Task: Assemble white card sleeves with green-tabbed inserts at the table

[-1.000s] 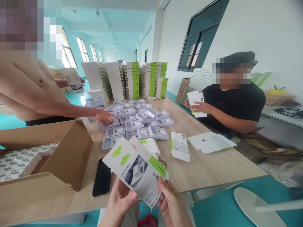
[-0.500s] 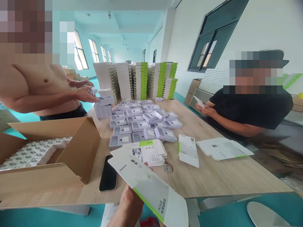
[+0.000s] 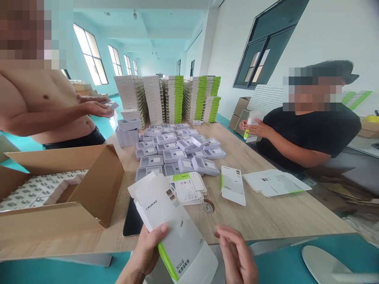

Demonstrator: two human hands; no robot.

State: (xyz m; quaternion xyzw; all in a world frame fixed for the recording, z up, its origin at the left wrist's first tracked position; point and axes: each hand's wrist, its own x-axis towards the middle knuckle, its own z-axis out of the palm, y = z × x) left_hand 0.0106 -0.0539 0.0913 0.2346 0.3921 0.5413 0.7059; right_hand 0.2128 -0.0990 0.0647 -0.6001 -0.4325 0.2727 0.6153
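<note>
While the left hand point(image 3: 145, 252) gripped the light, stiff card sleeve point(image 3: 177, 232) near its green edge point(image 3: 167, 264), the right hand point(image 3: 237, 256) hung open, holding nothing.

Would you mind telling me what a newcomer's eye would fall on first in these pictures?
The tall stacks of white packaging with green edges rise at the far end of the wooden table, with many grey-white trays spread before them. Nearest the camera, the left hand holds a white CEUKAZ sleeve, with the right hand open beside it. An open cardboard carton stands at the table's left.
</note>
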